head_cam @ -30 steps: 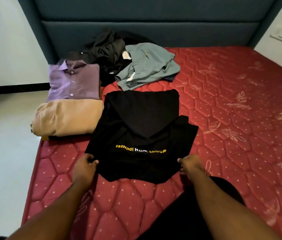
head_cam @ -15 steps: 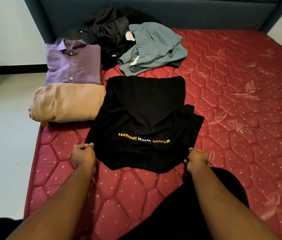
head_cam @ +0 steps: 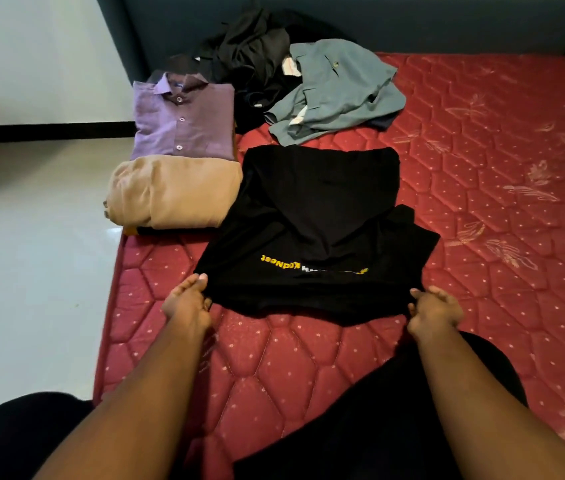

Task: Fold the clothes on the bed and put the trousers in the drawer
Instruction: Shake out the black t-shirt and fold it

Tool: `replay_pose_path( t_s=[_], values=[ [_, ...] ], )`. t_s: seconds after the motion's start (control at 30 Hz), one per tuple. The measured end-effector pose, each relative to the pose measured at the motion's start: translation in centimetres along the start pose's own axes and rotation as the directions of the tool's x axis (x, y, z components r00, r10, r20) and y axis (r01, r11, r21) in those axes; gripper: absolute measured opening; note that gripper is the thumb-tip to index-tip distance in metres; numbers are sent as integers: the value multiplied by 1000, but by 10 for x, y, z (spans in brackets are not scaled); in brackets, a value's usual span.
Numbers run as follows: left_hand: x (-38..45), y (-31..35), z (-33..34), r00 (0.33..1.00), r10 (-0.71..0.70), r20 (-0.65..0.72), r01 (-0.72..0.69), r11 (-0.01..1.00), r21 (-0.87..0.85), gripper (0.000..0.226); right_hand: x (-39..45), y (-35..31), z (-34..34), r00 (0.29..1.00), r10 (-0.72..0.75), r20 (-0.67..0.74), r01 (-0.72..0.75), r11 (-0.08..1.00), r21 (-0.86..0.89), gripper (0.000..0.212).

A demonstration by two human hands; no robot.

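A black T-shirt [head_cam: 319,216] with yellow and white lettering lies partly folded on the red mattress [head_cam: 481,188]. My left hand [head_cam: 187,299] pinches its near left corner, and my right hand [head_cam: 433,308] grips its near right corner. The near edge is lifted slightly off the mattress. A folded purple shirt [head_cam: 184,123] and a folded tan garment [head_cam: 173,192] sit at the mattress's left edge. Unfolded grey-green trousers [head_cam: 333,91] and a heap of dark clothes [head_cam: 253,60] lie by the headboard.
The dark blue padded headboard [head_cam: 412,22] closes off the far side. Pale floor [head_cam: 31,254] runs along the left of the mattress. A dark garment [head_cam: 395,410] lies under my right forearm near the front edge. No drawer is in view.
Both hands have raised the T-shirt's near edge and moved it a little away from me, so the lettering is now partly creased. The camera view has shifted slightly closer.
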State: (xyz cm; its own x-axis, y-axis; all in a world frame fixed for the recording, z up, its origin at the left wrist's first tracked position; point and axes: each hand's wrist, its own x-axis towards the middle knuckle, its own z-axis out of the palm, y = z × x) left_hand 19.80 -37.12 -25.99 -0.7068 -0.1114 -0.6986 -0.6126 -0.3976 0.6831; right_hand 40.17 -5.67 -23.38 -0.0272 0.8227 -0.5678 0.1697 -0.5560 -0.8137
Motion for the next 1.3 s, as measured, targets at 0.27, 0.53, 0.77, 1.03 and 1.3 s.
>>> replay_pose_path(
  t_s=[0.27, 0.53, 0.77, 1.03, 1.3],
  values=[
    [-5, 8, -4, 974, -102, 201, 137, 976, -172, 20, -30, -7, 7, 967, 73, 243, -156, 926, 342, 29],
    [-71, 6, 24, 886, 39, 462, -55, 998, 21, 27, -115, -13, 52, 743, -525, 415, 529, 841, 117, 20],
    [-109, -10, 31, 884, 232, 405, -344, 911, 230, 6, -163, 21, 78, 422, -531, 735, 759, 650, 35, 29],
    [-125, 12, 34, 883, 69, 465, -45, 997, -62, 19, -166, 10, 71, 136, -671, 729, 936, 328, 127, 29],
    [-96, 43, -11, 904, 203, 378, -182, 979, -90, 13, -176, 7, 81, -17, -615, 788, 950, 236, 204, 20]
  ],
)
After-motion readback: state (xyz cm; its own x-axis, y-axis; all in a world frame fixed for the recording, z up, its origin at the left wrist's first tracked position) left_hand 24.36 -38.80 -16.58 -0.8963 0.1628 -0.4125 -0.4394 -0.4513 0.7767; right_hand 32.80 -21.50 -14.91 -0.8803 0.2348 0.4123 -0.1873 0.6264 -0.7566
